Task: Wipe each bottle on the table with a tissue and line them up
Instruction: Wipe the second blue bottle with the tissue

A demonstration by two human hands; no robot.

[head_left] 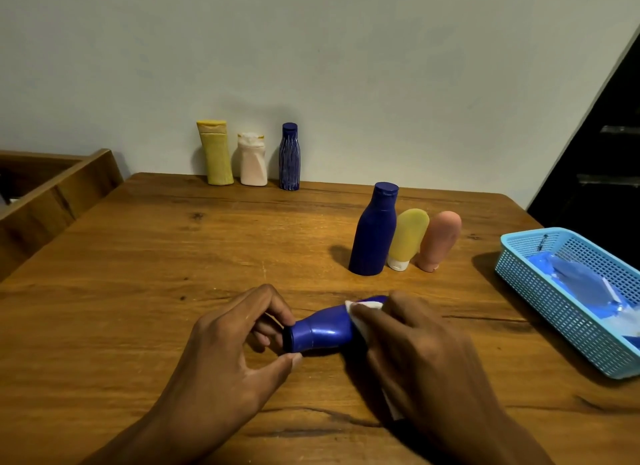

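A small blue bottle point(323, 331) lies on its side near the front middle of the wooden table point(173, 256), held between the person's two hands. Its cap end points toward 9 o'clock and its body runs off toward 2 o'clock. The left hand point(228, 346) sits at 9 o'clock from the bottle and pinches the cap end between curled fingers above and the thumb below. The right hand point(415, 353) lies at 3 o'clock from the bottle, wrapped over its body with a white tissue point(363, 314) pressed against the blue surface; a little of the tissue also shows under the palm.

At 12 o'clock, against the wall, three bottles stand in a row: a yellow bottle point(216, 152), a white bottle point(252, 159) just beside it, and a striped blue bottle point(289, 156). At 1 o'clock from the hands stands a tall dark blue bottle point(374, 230), touching a yellow tube point(408, 237) standing on its cap, with a pink tube point(440, 241) close against that. At 3 o'clock, by the table edge, a light blue basket point(540, 291) holds blue and white items that cannot be told apart.
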